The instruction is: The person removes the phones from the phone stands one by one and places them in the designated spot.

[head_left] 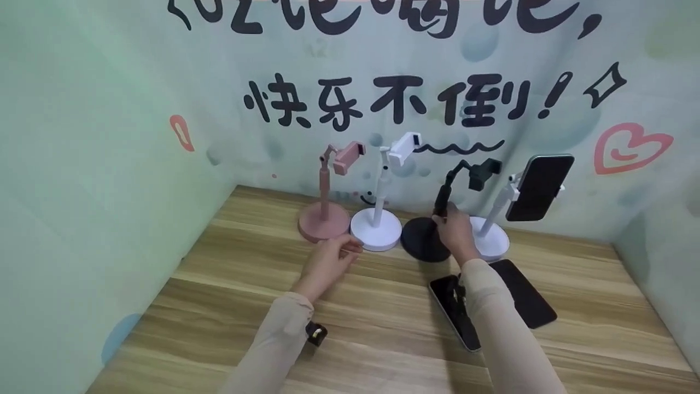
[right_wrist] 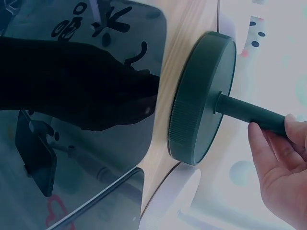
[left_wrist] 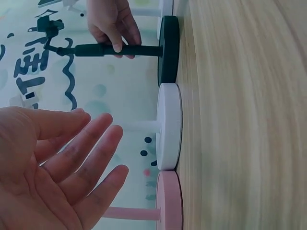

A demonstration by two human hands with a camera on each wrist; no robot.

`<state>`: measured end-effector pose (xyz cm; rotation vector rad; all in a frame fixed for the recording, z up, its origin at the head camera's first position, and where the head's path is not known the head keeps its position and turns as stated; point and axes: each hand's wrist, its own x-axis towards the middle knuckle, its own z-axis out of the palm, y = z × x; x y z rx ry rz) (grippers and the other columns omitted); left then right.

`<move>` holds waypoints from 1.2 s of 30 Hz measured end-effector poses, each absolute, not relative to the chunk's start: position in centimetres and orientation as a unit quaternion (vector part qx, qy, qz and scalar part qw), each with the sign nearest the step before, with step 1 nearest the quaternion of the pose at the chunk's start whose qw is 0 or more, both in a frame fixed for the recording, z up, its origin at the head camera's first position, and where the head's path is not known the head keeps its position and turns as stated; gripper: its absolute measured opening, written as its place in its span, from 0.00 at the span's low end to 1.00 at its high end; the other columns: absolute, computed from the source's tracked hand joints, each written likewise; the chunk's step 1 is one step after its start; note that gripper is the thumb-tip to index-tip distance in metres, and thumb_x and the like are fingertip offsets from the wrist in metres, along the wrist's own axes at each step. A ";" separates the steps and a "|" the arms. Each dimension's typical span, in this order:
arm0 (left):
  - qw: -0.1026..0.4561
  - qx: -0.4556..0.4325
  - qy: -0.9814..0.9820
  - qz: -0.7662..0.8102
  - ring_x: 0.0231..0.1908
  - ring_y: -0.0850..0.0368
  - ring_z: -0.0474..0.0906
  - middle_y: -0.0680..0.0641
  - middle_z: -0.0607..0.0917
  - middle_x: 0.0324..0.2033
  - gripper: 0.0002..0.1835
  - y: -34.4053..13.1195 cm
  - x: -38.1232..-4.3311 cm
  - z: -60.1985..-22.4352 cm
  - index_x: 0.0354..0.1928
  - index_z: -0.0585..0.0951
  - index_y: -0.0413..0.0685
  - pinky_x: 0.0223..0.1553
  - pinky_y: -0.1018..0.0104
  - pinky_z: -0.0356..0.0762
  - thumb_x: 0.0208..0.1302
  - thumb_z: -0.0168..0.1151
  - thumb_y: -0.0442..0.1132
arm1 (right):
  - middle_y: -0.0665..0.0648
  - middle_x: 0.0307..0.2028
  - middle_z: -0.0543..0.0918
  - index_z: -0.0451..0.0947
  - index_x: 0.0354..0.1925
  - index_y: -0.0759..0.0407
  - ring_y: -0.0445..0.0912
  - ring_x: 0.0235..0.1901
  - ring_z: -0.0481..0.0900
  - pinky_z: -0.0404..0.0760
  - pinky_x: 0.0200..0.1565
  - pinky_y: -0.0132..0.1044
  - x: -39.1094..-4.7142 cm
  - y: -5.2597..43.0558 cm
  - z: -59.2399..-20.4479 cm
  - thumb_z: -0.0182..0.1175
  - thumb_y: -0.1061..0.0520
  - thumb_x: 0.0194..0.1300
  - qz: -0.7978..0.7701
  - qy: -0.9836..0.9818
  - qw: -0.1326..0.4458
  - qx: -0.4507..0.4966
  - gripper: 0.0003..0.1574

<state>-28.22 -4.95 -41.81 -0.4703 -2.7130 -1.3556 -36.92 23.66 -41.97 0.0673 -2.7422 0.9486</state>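
Note:
In a row along the back of the table stand several phone stands. My right hand grips the post of the black phone stand, thumb and fingertips on it in the right wrist view; its base stands on the table. My left hand is in front of the pink phone stand and the white phone stand, with nothing in its loosely bent fingers. On the far right, another white phone stand carries a phone, held tilted in its clamp.
Two dark phones lie flat by my right forearm: one phone left of the sleeve, the other phone right of it. A small black object is beside my left sleeve. Behind the stands hangs a printed cloth.

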 end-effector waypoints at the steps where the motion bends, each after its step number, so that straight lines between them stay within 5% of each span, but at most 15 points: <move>1: 0.034 -0.155 -0.883 -0.441 0.47 0.52 0.86 0.46 0.89 0.44 0.10 -4.9 -28.2 -41.8 0.49 0.84 0.44 0.53 0.60 0.83 0.67 0.63 0.33 | 0.74 0.52 0.82 0.72 0.50 0.70 0.66 0.57 0.79 0.76 0.60 0.58 -37.0 23.6 -42.0 0.53 0.60 0.75 0.327 -0.937 0.119 0.024 0.13; 15: 0.011 -0.181 -0.887 -0.425 0.45 0.52 0.86 0.46 0.90 0.43 0.10 -3.3 -27.8 -42.1 0.49 0.84 0.43 0.51 0.59 0.84 0.67 0.63 0.31 | 0.71 0.57 0.79 0.71 0.60 0.68 0.62 0.59 0.78 0.80 0.58 0.52 -35.1 25.5 -42.8 0.53 0.56 0.74 0.382 -0.923 0.043 -0.016 0.22; 26: 0.008 -0.188 -0.894 -0.407 0.45 0.52 0.86 0.47 0.89 0.44 0.10 -3.2 -27.8 -40.7 0.49 0.84 0.44 0.51 0.58 0.84 0.68 0.63 0.35 | 0.72 0.55 0.80 0.74 0.57 0.70 0.62 0.54 0.80 0.75 0.58 0.52 -33.8 29.4 -41.2 0.55 0.52 0.73 0.382 -0.909 0.109 -0.125 0.25; 36: -0.002 -0.178 -0.897 -0.405 0.46 0.53 0.85 0.48 0.89 0.45 0.08 -3.0 -27.2 -40.6 0.47 0.85 0.48 0.52 0.59 0.83 0.68 0.63 0.36 | 0.72 0.59 0.77 0.70 0.61 0.70 0.63 0.61 0.73 0.70 0.64 0.53 -33.3 32.1 -41.5 0.55 0.52 0.72 0.416 -0.880 0.138 -0.181 0.28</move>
